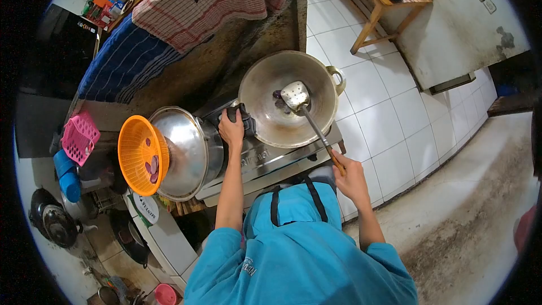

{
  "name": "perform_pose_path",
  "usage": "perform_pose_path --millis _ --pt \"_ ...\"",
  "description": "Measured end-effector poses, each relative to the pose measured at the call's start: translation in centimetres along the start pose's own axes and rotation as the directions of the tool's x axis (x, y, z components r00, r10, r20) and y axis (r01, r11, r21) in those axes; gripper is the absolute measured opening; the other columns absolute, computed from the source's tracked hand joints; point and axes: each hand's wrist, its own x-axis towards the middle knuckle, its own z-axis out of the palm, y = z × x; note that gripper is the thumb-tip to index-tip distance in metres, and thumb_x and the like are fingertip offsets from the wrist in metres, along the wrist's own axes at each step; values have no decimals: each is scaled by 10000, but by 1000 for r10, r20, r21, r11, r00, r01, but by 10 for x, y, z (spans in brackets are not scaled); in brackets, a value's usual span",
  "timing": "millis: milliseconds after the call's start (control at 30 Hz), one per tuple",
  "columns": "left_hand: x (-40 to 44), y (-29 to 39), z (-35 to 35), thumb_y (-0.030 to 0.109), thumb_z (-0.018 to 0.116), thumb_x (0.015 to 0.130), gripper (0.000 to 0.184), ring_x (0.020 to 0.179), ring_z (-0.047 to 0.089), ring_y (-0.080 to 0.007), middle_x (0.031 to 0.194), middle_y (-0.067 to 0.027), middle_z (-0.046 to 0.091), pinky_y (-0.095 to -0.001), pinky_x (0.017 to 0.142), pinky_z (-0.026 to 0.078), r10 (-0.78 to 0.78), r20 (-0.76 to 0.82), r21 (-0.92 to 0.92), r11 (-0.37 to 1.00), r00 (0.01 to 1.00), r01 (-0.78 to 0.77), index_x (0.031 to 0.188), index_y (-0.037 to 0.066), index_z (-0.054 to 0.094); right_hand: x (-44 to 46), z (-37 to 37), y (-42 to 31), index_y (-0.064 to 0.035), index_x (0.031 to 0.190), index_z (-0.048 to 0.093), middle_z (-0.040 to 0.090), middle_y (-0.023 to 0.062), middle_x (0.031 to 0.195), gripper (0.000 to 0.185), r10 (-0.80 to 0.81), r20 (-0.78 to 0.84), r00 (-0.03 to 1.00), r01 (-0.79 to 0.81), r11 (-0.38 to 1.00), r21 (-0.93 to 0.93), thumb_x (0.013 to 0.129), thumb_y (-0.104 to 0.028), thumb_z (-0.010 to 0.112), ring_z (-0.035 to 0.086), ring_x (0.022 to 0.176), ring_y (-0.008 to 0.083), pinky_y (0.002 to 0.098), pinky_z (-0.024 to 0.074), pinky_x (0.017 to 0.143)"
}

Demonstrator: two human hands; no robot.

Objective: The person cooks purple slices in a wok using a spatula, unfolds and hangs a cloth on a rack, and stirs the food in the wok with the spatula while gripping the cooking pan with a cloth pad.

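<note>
Left hand [231, 128] is clamping fingers round dark cloth [248, 122], right hand [352, 179] round a spatula [314, 125]; slipping cloth could be tilting the wok [261, 90] beyond them.

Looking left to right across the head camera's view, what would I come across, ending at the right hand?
A pink basket, an orange colander, the left hand, the spatula head, then the right hand.

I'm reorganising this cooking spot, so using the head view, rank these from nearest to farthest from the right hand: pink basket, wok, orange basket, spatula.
1. Spatula: held in the right hand.
2. Wok: just ahead, slightly left.
3. Orange basket: well left, past the wok.
4. Pink basket: left again, beyond the orange one.
</note>
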Motion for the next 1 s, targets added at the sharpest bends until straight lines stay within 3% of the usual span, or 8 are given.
perform_pose_path --millis 100,233,533,733,833,1000 --pt "0 -6 7 373 643 823 464 884 610 -452 962 -264 647 -502 773 482 74 -103 20 997 992 -72 1122 19 608 4 14 -5 -17 1212 586 630 281 889 438 15 26 1000 -15 999 35 775 -3 606 624 816 423 407 491 735" --pt "-1 1 1 375 641 826 483 900 610 -446 980 -262 645 -498 785 480 38 -61 44 998 997 -36 1141 12 596 3 26 -1 -21 1195 591 623 276 869 421 20 47 999 -19 1000 -5 775 -13 587 610 834 430 471 482 730" --pt "-1 -3 5 382 649 822 495 903 611 -441 993 -259 644 -495 788 482 60 -84 46 997 995 -56 1142 8 595 1 16 7 -14 1196 586 613 267 802 414 -53 24 998 55 997 -57 783 -7 575 604 772 429 489 469 701" --pt "-2 -2 5 377 648 824 496 907 607 -447 993 -264 643 -494 794 482 55 -98 49 998 994 -50 1147 5 598 1 15 -4 -6 1197 582 616 269 820 415 -38 9 999 38 999 -24 782 -2 568 604 784 427 483 471 713" --pt "-2 0 3 375 648 823 495 909 606 -449 996 -265 642 -492 796 482 43 -89 40 998 995 -40 1147 5 599 5 26 1 -8 1200 579 620 264 827 414 -107 -6 994 107 994 20 786 -7 569 601 788 427 491 471 711" --pt "-2 1 2 381 646 824 498 910 606 -450 1001 -267 640 -492 799 481 53 -84 46 998 995 -49 1148 6 598 3 29 -2 -9 1206 572 619 251 814 415 -55 47 997 60 993 -99 790 -14 566 603 777 418 502 469 698"
